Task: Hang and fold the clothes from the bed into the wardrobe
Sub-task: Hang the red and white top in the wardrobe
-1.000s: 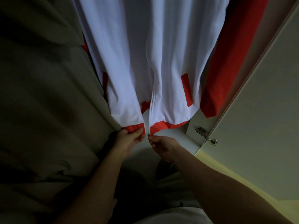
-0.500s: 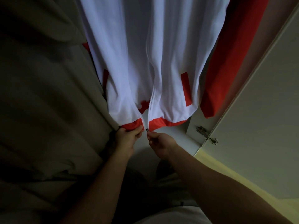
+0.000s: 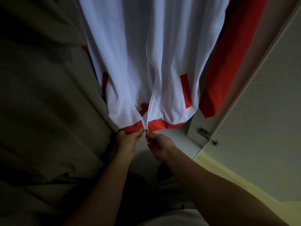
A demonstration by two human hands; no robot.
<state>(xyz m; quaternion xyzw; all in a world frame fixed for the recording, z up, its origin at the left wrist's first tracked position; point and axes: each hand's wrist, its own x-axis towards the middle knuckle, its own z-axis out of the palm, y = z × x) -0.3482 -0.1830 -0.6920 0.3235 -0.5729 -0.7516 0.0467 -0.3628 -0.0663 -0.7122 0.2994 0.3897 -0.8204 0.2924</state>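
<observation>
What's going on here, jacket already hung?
A person is working the zip of a white-and-red jacket that hangs in the wardrobe beside a beige garment. The left hand grips the red hem at one front edge. The right hand pinches the zipper pull at the very bottom. The front edges are parted just above the hem, so it is not zipped there yet.
</observation>
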